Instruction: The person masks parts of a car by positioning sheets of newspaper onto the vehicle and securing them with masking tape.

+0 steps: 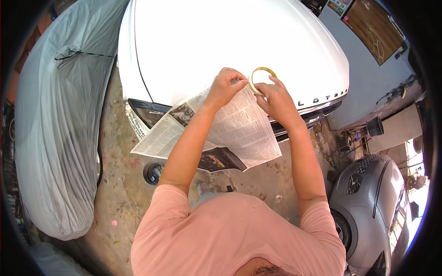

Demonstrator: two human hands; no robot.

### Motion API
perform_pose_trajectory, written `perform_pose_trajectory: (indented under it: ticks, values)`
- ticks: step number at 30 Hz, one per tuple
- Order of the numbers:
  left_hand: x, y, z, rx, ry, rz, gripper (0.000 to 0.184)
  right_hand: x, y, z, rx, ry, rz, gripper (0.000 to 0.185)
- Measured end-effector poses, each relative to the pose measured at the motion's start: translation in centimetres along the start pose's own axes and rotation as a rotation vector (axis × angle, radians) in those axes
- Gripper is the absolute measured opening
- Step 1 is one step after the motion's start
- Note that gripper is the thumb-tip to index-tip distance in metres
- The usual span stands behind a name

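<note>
Over the white hood (193,46), right fingers (277,83) grip the tape roll (272,71).

Single head-worn camera, looking forward and steeply down over wearer's own shirt (235,234). Shirt nearest, filling bottom; left hand (224,89) and right hand (279,102) farther out, near frame centre; white car hood (230,32) beyond, at top. Very wide lens: edges bowed, picture corners black.
</note>
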State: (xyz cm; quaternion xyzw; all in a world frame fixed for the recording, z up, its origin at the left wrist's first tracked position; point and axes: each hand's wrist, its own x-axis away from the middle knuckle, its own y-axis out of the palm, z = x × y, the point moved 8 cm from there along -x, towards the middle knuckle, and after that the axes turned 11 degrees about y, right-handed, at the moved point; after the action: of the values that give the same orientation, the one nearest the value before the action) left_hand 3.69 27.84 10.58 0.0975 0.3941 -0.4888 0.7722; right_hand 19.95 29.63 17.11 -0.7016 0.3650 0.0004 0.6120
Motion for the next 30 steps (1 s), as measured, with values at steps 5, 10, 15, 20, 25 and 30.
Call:
perform_pose_trajectory:
  ticks: [5,10,15,20,25,30]
  values:
    - [0.4,0.1,-1.7,0.096,-0.048,0.017,0.013,-0.2,0.4,1.1,-0.134,0.207,-0.102,0.023]
    - [0.5,0.6,-2.8,0.442,-0.255,0.052,0.014,-0.1,1.2,2.0,-0.299,0.364,-0.120,0.025]
    - [-0.4,-0.4,0.8,0.157,0.029,0.056,0.014,0.1,1.6,2.2,-0.419,0.386,-0.113,0.026]
    - [-0.2,0.0,-0.9,0.208,-0.053,0.063,0.009,0.9,2.4,2.0,-0.397,0.427,-0.186,0.029]
    - [-0.4,-0.3,0.0,0.001,0.024,0.122,0.009,4.9,1.2,-0.8,-0.367,0.264,-0.063,0.025]
    - [-1.6,0.8,0.8,-0.406,-0.052,0.001,0.013,13.0,2.3,1.6,-0.824,0.492,-0.059,0.023]
